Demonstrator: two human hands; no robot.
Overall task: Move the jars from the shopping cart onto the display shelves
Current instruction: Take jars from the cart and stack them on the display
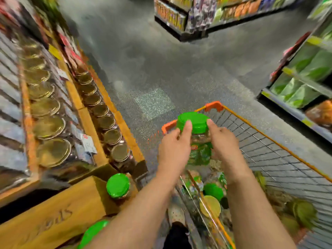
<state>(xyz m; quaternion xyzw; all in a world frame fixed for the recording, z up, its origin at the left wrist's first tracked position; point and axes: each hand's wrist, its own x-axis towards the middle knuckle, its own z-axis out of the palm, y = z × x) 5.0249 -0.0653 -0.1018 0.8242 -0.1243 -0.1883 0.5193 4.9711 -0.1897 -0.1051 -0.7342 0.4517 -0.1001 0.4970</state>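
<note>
Your left hand (173,146) and right hand (223,142) clasp a green-lidded jar (197,137) between them, raised above the shopping cart (269,150). More jars (212,191) lie below your wrists. Keep both palms firm, and carry it leftward to the wooden display shelves (86,198), beside the jar (118,186) already there.

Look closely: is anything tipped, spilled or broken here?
Nothing stands out. Both hands, left hand and right hand, hold the upright green-lidded clear plastic jar above the orange wire shopping cart.
</note>
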